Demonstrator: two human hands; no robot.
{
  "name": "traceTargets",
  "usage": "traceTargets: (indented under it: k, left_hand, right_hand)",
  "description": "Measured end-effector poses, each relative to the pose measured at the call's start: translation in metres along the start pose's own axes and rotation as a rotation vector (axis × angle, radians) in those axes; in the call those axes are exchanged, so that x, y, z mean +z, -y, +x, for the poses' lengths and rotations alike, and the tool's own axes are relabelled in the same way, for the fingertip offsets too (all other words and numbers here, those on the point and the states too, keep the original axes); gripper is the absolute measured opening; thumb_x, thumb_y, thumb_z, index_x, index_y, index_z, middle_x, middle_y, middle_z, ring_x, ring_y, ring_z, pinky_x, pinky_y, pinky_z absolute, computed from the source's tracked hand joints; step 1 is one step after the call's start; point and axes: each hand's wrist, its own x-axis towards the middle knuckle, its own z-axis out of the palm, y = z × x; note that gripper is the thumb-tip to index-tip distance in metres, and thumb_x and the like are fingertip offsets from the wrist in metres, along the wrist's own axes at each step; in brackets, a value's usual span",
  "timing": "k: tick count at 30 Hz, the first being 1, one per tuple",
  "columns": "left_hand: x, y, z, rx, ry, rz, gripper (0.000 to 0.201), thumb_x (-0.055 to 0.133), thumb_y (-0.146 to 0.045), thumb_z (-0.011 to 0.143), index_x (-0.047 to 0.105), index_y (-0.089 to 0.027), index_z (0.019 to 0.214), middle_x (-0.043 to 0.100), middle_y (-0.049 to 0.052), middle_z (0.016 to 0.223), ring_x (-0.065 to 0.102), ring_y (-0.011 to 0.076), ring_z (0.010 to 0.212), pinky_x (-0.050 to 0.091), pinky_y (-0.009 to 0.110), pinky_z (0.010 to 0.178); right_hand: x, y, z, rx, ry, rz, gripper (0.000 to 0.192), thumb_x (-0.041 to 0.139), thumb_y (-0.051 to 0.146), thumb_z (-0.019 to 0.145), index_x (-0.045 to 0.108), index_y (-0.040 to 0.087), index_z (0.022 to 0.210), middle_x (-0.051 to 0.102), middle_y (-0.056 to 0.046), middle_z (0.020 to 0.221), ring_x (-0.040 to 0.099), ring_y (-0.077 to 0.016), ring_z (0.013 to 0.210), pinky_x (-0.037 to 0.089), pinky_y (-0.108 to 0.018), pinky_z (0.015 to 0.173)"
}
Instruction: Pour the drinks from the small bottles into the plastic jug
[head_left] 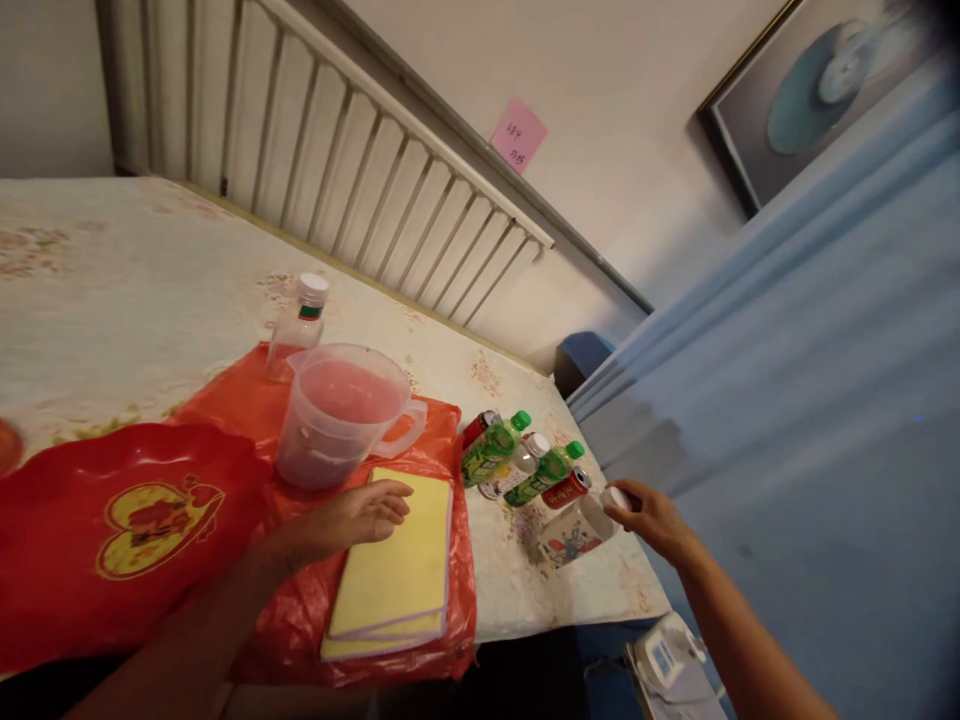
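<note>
My right hand [649,515] pinches the white cap of a clear bottle [574,535] with a printed label, near the right edge of the table. Over the yellow notebooks [401,575] hovers my left hand [371,515], palm turned partly up, fingers loosely spread and holding nothing. Just beyond it stands a translucent plastic jug [326,430] with its handle to the right. Beside the held bottle is a row of drinks: a red can [566,488], a green-capped bottle [544,475], a white-capped bottle [514,470], another green-capped bottle [493,450] and a second red can [478,428].
A red scalloped tray [67,520] lies at the left. Under the jug and notebooks spreads a red plastic bag [300,620]. Behind the jug stands a clear white-capped bottle [292,340]. A blue curtain [810,430] hangs at the right; a radiator [360,160] lines the wall.
</note>
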Motion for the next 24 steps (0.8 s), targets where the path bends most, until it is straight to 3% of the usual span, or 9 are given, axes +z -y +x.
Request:
traceTargets:
  k: [7, 16, 24]
  left_hand:
    - [-0.008, 0.014, 0.006, -0.012, 0.009, -0.014, 0.063, 0.067, -0.048, 0.085, 0.048, -0.022, 0.139, 0.061, 0.014, 0.132, 0.057, 0.029, 0.125, 0.045, 0.041, 0.106]
    - [-0.007, 0.012, 0.007, -0.052, 0.001, -0.007, 0.066, 0.067, -0.053, 0.083, 0.047, -0.022, 0.137, 0.061, 0.014, 0.132, 0.056, 0.0296, 0.128, 0.046, 0.04, 0.106]
    - [-0.007, 0.011, 0.008, -0.069, -0.001, -0.005, 0.067, 0.068, -0.054, 0.081, 0.048, -0.022, 0.137, 0.062, 0.015, 0.132, 0.056, 0.0307, 0.127, 0.046, 0.042, 0.106]
  right_hand:
    - [0.013, -0.035, 0.029, 0.023, -0.016, 0.005, 0.04, 0.065, 0.034, 0.063, 0.074, 0.015, 0.097, 0.07, -0.003, 0.076, 0.06, -0.0192, 0.065, 0.045, -0.03, 0.061]
    - [0.031, -0.043, 0.065, 0.044, -0.046, 0.041, 0.042, 0.066, 0.025, 0.06, 0.074, 0.014, 0.099, 0.066, 0.001, 0.066, 0.057, -0.0169, 0.063, 0.042, -0.026, 0.059]
    - [0.04, -0.048, 0.079, 0.029, -0.073, 0.081, 0.044, 0.065, 0.024, 0.06, 0.075, 0.014, 0.102, 0.065, 0.002, 0.061, 0.056, -0.0153, 0.057, 0.042, -0.025, 0.055]
